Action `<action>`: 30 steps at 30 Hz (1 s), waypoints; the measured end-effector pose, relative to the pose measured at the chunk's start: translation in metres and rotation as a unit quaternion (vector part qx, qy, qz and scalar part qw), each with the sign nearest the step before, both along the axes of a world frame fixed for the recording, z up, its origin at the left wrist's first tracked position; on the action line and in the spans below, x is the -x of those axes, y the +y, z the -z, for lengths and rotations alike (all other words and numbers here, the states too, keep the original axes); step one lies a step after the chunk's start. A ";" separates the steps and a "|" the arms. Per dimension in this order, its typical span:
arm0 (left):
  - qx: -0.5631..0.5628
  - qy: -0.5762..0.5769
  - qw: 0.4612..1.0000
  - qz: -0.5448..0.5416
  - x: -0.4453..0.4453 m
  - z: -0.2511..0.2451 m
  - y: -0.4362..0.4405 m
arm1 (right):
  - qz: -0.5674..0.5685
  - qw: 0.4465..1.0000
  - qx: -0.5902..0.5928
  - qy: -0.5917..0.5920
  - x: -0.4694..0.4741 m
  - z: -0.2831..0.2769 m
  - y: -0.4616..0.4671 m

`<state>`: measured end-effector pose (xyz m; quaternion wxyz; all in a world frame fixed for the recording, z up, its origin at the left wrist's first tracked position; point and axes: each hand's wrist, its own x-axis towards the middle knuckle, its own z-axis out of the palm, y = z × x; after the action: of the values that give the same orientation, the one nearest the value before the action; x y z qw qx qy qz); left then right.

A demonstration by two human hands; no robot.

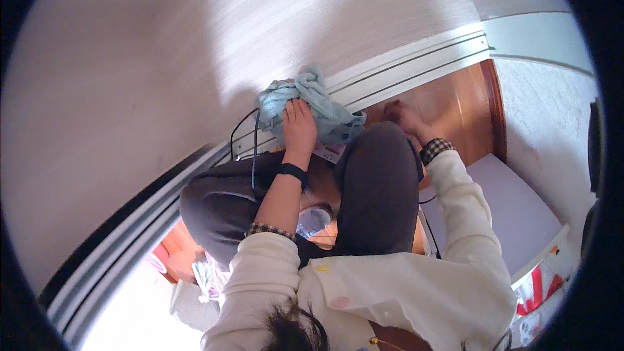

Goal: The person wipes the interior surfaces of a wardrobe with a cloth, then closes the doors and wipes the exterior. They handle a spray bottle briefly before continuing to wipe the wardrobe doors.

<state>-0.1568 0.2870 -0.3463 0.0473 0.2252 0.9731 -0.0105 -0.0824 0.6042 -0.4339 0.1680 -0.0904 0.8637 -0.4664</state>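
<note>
My left hand, with a dark band at its wrist, presses its fingers into the folds of a bunched light-blue cloth. The cloth lies over the white sliding-door track, against a large pale panel. My right hand is low over the brown wooden floor, just beyond my raised knee. Its fingers are curled and in shadow, so whether they hold anything is unclear. A pale item bearing writing shows partly below the cloth.
A black cable loops left of the cloth. At the right is a white board-like surface, with another dark cable beside it. Metal rails run along the lower left, near a pale bag-like item. A wooden baseboard edges the wall.
</note>
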 end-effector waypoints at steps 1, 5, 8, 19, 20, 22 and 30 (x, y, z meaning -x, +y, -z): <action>0.020 0.017 1.000 -0.009 -0.001 -0.001 -0.011 | 0.026 0.998 0.006 -0.062 0.002 0.006 -0.003; 0.058 0.066 0.995 -0.056 -0.004 -0.002 -0.044 | 0.115 0.964 0.062 -0.232 -0.007 0.024 0.003; -0.159 0.019 0.964 -0.212 -0.012 0.002 -0.070 | 0.100 0.975 0.060 -0.191 -0.020 0.036 0.008; -0.063 -0.036 0.905 -0.419 -0.030 -0.024 -0.063 | 0.089 0.965 0.098 -0.225 -0.056 0.030 0.021; -0.114 -0.087 0.905 -0.400 -0.028 -0.024 -0.040 | 0.088 0.968 0.114 -0.203 -0.056 0.031 0.020; -0.039 -0.031 0.974 -0.221 -0.030 -0.025 0.015 | 0.104 0.972 0.104 -0.185 -0.057 0.036 0.022; -0.380 -0.203 0.882 -0.192 0.026 -0.051 0.143 | 0.142 0.975 0.120 -0.125 -0.077 0.035 0.035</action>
<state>-0.1831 0.4302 -0.2951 0.1554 0.0314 0.8957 0.4154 -0.0056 0.6394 -0.4688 0.1941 0.0726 0.7776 -0.5937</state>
